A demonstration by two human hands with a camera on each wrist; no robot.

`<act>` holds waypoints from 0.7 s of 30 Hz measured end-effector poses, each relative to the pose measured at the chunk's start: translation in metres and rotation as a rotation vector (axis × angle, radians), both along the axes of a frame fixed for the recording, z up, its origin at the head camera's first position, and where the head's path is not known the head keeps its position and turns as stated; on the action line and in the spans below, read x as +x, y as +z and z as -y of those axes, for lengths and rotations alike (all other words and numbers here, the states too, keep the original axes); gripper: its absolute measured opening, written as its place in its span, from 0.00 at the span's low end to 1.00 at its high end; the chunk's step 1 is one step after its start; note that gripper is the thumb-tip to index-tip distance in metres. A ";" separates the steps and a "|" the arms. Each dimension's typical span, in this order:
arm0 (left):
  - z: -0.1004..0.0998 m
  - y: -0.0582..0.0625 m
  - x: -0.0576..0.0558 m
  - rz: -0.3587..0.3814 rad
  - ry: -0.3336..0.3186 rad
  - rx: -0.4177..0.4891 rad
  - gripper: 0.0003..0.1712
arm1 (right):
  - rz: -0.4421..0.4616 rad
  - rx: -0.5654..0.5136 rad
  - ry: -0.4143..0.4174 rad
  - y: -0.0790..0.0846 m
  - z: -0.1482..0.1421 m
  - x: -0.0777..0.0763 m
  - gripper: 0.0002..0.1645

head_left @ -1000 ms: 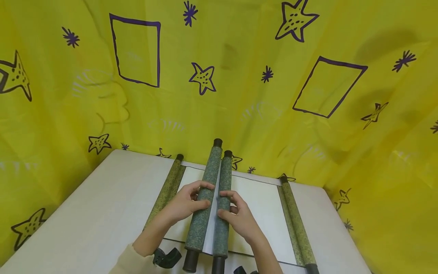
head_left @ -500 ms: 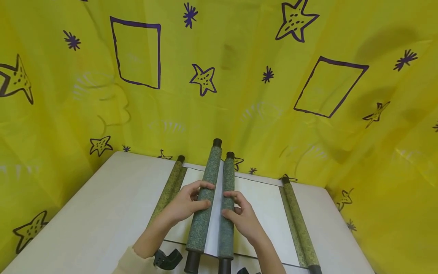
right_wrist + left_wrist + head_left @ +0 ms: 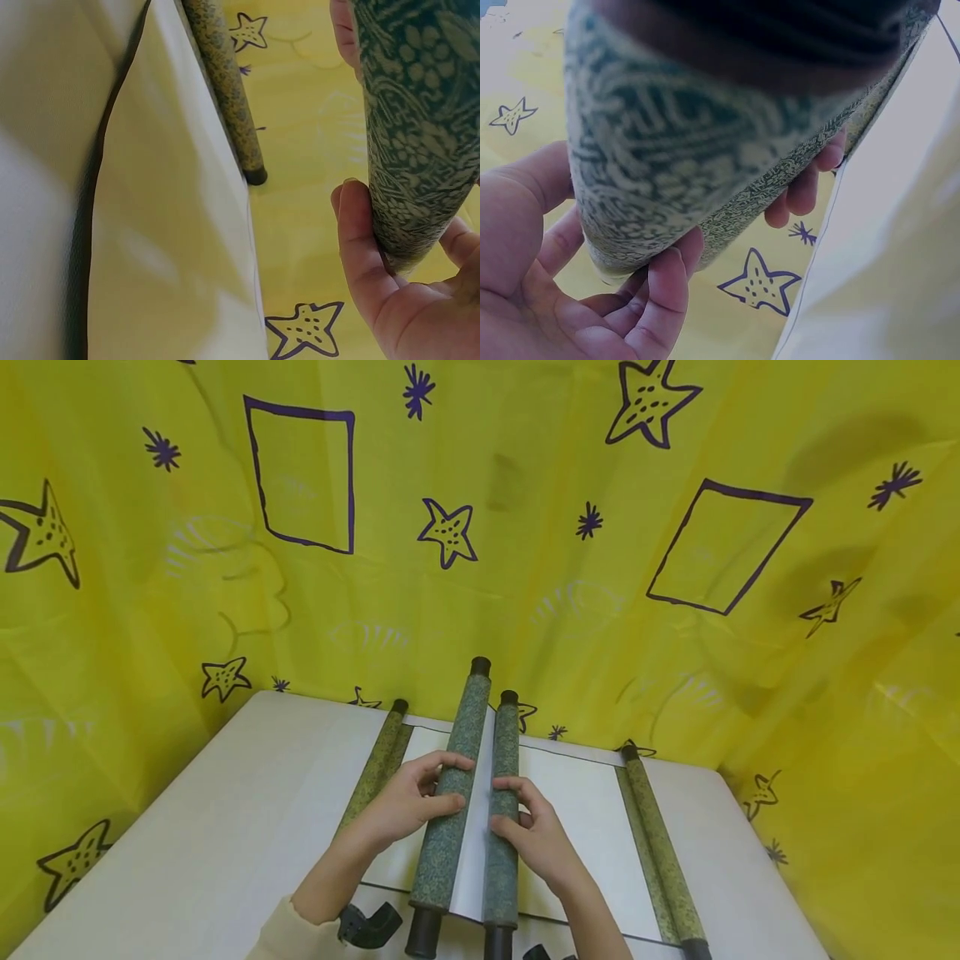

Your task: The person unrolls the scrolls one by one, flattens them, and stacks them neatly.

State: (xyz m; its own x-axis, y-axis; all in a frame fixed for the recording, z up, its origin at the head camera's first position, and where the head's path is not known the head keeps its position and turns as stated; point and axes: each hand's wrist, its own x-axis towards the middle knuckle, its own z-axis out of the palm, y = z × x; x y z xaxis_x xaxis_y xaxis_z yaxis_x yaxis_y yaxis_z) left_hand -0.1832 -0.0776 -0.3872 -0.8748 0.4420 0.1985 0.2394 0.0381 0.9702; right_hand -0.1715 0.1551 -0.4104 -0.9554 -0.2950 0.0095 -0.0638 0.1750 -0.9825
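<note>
A green patterned scroll is held up in the middle of the head view, its two rolls standing apart with a narrow strip of white paper (image 3: 471, 868) between them. My left hand (image 3: 412, 797) grips the left roll (image 3: 442, 852), thumb on top and fingers curled round it. My right hand (image 3: 536, 835) holds the thinner right roll (image 3: 502, 877) between thumb and fingers. In the left wrist view the left fingers (image 3: 664, 292) cup the roll from below. The right wrist view shows the right hand (image 3: 420, 307) wrapped round the floral-patterned roll (image 3: 420, 150).
Beneath lies an opened scroll with a blank white sheet (image 3: 573, 810), its olive rolls (image 3: 656, 843) at left and right on the white table (image 3: 202, 793). A black curved piece (image 3: 371, 927) sits near the front edge. A yellow star-print curtain (image 3: 487, 585) stands behind.
My right hand has moved slightly right with its roll, so the gap has widened and more white paper shows. The left hand keeps its grip, nearly still.
</note>
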 end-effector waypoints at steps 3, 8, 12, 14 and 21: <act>0.002 0.001 0.000 -0.001 0.005 -0.006 0.24 | -0.003 0.006 -0.002 -0.001 0.000 -0.001 0.28; 0.005 0.004 0.000 -0.001 0.012 -0.009 0.24 | -0.013 0.020 -0.011 0.001 -0.001 -0.001 0.27; 0.006 0.006 0.001 -0.002 0.016 -0.010 0.24 | -0.015 0.037 -0.026 0.002 -0.002 -0.002 0.27; 0.006 0.008 0.001 -0.006 0.012 -0.011 0.24 | -0.012 0.043 -0.036 0.003 -0.002 -0.002 0.27; 0.009 0.008 0.003 -0.020 0.007 -0.013 0.24 | -0.001 0.034 -0.042 0.001 -0.003 -0.001 0.27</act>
